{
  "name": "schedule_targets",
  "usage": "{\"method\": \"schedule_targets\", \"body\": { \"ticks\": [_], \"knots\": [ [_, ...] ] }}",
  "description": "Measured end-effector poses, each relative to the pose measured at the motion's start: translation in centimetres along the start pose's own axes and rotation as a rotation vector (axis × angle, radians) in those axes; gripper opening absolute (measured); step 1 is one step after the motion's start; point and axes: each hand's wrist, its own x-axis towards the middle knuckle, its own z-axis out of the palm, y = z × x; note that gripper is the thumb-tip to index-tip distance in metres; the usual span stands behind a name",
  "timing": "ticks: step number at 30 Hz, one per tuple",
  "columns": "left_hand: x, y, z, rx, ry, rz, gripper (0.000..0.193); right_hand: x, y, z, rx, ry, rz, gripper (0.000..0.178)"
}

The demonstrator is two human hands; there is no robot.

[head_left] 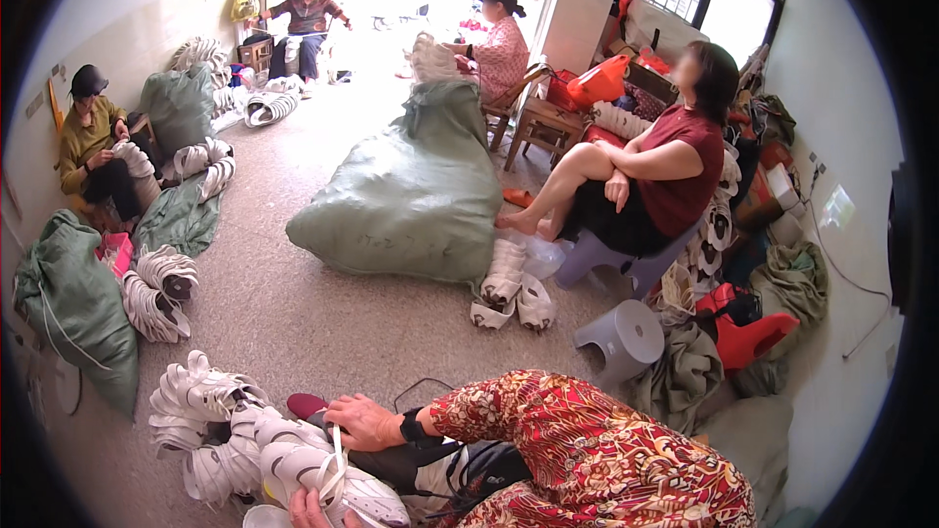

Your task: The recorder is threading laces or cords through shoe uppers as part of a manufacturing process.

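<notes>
Low in the head view, a white shoe upper (367, 497) lies at my lap, the front one of a nested row of shoe uppers (284, 450). My right hand (364, 422) is above it, fingers pinched on a white shoelace (337, 460) that runs down over the upper. At the lower edge my left hand (311, 506) grips the side of the same upper; part of that hand is cut off by the frame. More stacked white uppers (201, 396) lie just left of my hands.
A big green sack (406, 200) stands ahead, uppers (504, 279) beside it. At right are a grey stool (621, 340) and a seated person (675, 156) with crossed arms. Another green sack (83, 303) stands at left. Other people sit farther back, some handling uppers.
</notes>
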Motion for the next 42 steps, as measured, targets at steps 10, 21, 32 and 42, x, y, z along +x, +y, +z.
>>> {"method": "schedule_targets", "body": {
  "ticks": [10, 21, 32, 42],
  "knots": [
    [0.0, 0.5, -0.1, -0.003, 0.041, 0.005, 0.054, 0.0, 0.1, 0.4, 0.005, -0.015, -0.004, 0.030],
    [-0.1, 0.4, 0.0, -0.013, 0.041, 0.052, 0.056, 0.0, -0.5, 0.5, 0.024, 0.038, 0.019, 0.026],
    [-0.1, 0.3, 0.6, 0.029, 0.018, 0.034, 0.056, -0.2, 0.1, 0.4, -0.013, 0.049, -0.003, 0.028],
    [-0.4, -0.3, 0.9, 0.061, 0.016, 0.052, 0.059, -0.1, -0.2, 0.1, -0.001, 0.023, -0.002, 0.029]
  ]
}}
